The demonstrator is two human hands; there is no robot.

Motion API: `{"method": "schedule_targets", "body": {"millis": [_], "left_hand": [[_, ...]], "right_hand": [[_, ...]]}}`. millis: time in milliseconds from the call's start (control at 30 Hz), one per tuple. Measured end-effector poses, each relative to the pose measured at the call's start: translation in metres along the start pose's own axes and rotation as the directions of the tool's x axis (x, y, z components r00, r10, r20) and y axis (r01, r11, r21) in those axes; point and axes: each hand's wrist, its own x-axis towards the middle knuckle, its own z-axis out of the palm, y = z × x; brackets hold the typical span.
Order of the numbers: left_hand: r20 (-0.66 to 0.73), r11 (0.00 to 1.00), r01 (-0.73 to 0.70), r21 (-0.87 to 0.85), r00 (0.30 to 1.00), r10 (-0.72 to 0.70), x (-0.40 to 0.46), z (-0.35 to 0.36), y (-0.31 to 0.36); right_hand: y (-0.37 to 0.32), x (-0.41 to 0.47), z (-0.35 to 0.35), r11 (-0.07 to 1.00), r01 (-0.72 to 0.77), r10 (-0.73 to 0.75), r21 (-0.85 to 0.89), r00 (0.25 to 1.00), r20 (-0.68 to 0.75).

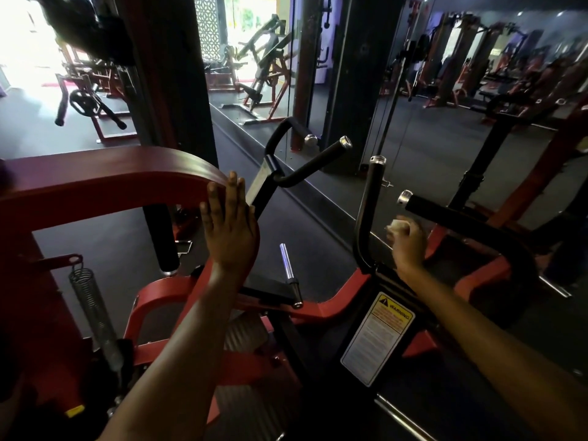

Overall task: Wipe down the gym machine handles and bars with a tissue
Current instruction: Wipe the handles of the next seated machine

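My right hand (pixel 409 246) is curled around a crumpled white tissue (pixel 395 226), held just beside the upright black handle (pixel 366 214) and below the angled black grip (pixel 451 218). My left hand (pixel 230 229) lies flat, fingers straight and together, pressed against the curved red frame arm (pixel 111 179). A warning label (pixel 378 337) sits on the black post below.

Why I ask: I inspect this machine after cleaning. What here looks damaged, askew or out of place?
Nothing stands out. The red frame, black handles and warning label look intact. The left hand rests flat on the frame; the right hand holds the tissue beside a handle.
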Motion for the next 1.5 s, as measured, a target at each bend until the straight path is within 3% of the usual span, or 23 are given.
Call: {"method": "schedule_targets", "body": {"millis": [33,67,200,300,367,500,600,733,833,1033,1133,1267,1367,1500], "left_hand": [[-0.005,1.000,-0.008,0.006,1.000,0.008,0.000,0.000,-0.001],[-0.005,1.000,-0.016,0.009,1.000,0.016,-0.001,0.000,-0.001],[0.030,1.000,-0.011,0.008,0.999,0.011,-0.003,-0.001,0.000],[0.022,1.000,0.007,0.023,1.000,-0.008,-0.001,-0.003,0.002],[0.044,1.000,0.022,0.012,0.999,-0.023,0.000,-0.002,0.003],[0.062,0.999,0.034,-0.002,0.998,-0.034,-0.003,-0.002,0.005],[0.055,1.000,0.015,0.011,0.998,-0.016,-0.001,-0.006,0.009],[0.093,0.999,0.049,0.017,0.994,-0.050,-0.001,-0.017,0.015],[0.171,0.997,0.079,0.025,0.982,-0.082,0.001,-0.027,0.019],[0.312,0.987,0.152,0.047,0.937,-0.159,0.002,-0.064,0.037],[0.386,0.967,0.244,0.081,0.886,-0.256,0.003,-0.097,0.036],[0.381,0.911,0.331,0.247,0.831,-0.405,-0.013,-0.150,0.024],[0.357,0.839,0.396,0.374,0.773,-0.524,-0.042,-0.193,0.012],[0.252,0.686,0.549,0.477,0.662,-0.705,-0.101,-0.252,-0.008]], "right_hand": [[-0.008,0.013,0.008,0.974,-0.202,0.206,0.107,0.978,-0.025],[-0.016,0.025,0.016,0.942,-0.306,0.308,0.140,0.951,0.009],[-0.039,0.051,0.046,0.872,-0.335,0.278,0.356,0.939,0.203],[-0.025,0.052,0.054,0.899,-0.288,0.219,0.330,0.948,0.232],[-0.004,0.046,0.050,0.930,-0.304,0.239,0.208,0.928,0.287],[0.019,0.029,0.048,0.939,-0.202,0.272,-0.277,0.931,0.244],[-0.001,-0.005,0.040,0.751,-0.002,0.209,-0.660,0.950,0.234],[-0.025,-0.037,0.033,0.407,0.310,0.140,-0.859,0.908,0.395],[-0.058,-0.043,0.040,0.381,0.437,0.019,-0.815,0.878,0.479],[-0.094,-0.059,0.077,0.617,0.548,-0.108,-0.564,0.770,0.629],[-0.100,-0.081,0.092,0.666,0.619,-0.201,-0.417,0.687,0.698],[-0.092,-0.124,0.115,0.673,0.712,-0.378,-0.201,0.564,0.734],[-0.085,-0.162,0.126,0.561,0.811,-0.492,-0.165,0.486,0.722],[-0.073,-0.230,0.127,0.636,0.770,-0.501,0.046,0.367,0.784]]}}
